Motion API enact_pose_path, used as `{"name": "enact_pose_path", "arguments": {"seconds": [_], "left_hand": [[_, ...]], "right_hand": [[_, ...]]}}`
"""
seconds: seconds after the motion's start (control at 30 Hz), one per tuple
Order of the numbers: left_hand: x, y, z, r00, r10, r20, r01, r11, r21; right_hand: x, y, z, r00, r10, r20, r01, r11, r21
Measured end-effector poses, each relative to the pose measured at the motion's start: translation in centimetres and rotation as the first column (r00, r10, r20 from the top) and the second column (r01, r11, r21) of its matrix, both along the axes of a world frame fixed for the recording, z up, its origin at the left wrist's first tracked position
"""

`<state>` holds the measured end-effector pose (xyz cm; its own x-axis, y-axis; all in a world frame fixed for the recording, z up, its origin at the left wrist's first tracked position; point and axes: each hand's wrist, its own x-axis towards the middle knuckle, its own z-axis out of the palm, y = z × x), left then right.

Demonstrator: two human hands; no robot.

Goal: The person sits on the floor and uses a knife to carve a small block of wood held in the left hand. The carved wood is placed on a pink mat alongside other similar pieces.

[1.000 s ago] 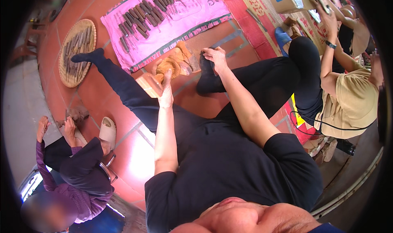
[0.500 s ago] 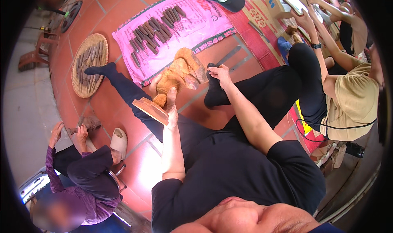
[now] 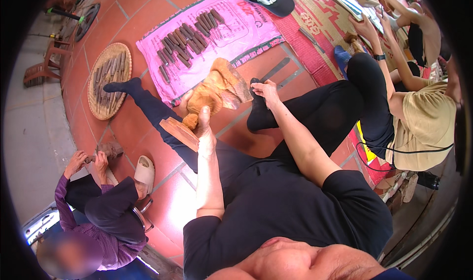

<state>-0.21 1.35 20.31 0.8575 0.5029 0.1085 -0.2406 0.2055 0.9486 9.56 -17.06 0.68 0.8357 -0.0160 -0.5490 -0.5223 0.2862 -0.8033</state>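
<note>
My left hand (image 3: 206, 131) is closed around a carved wooden figure (image 3: 204, 98), orange-brown with a rounded, uneven body. Its thumb lies along the near side, and the other fingers are mostly hidden behind the wood. A flat slab-like end (image 3: 180, 133) of the carving points toward me, while the far end, with a paler grained face, reaches toward my bent foot. At the toes of that foot, in a black sock (image 3: 259, 115), my right hand (image 3: 266, 91) has its fingers closed on the sock tip. The right hand is apart from the carving.
Several dark-handled carving tools (image 3: 185, 41) lie in rows on a pink sack (image 3: 236, 21). More fill a round woven tray (image 3: 109, 113) by my left foot. A flat dark strip (image 3: 276, 68) lies on the tiles. A seated person (image 3: 98, 206) is left; others sit right, near a cap (image 3: 276, 0).
The carving has turned slightly in my left hand, its far end shifting a little right. My right hand stays at the sock. The left-side person's hands have moved together and slightly lower.
</note>
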Motion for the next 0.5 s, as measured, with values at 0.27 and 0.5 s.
{"name": "enact_pose_path", "arguments": {"seconds": [0.27, 0.5], "left_hand": [[0.0, -0.1, -0.2, 1.000, -0.006, 0.024, 0.006, 1.000, -0.013], [-0.5, -0.3, -1.1, 0.987, 0.040, 0.154, -0.095, 0.923, 0.373]], "right_hand": [[-0.1, 0.2, 0.1, 0.999, -0.034, 0.016, 0.034, 0.999, 0.034], [-0.2, 0.2, 0.1, 0.996, 0.019, 0.085, -0.015, 0.999, -0.046]]}}
